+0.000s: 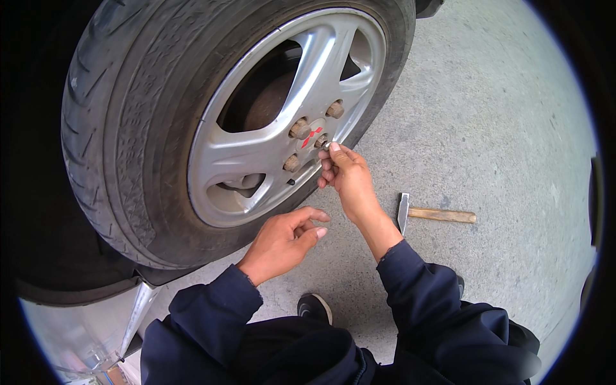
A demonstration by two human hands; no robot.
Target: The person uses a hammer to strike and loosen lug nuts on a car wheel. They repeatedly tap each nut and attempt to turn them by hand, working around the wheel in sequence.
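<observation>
A car wheel with a silver alloy rim (314, 64) stands in front of me, its tyre (151, 122) worn and dusty. Around the hub, rusty lug nuts sit on the rim, one (300, 128) at the upper left and another (335, 109) farther off. My right hand (353, 183) pinches a small shiny metal piece (327, 145) against the right-hand nut position (321, 139); the fingers partly hide it, so its exact kind is unclear. Below the rim's edge, my left hand (282, 240) hovers empty, its fingers loosely bent and apart.
On the concrete floor (481, 128), right of my right wrist, lies a hammer (443, 215) with a wooden handle. My shoe (314, 308) shows below my hands. A light-coloured car body panel (70, 324) is at the lower left, behind the tyre.
</observation>
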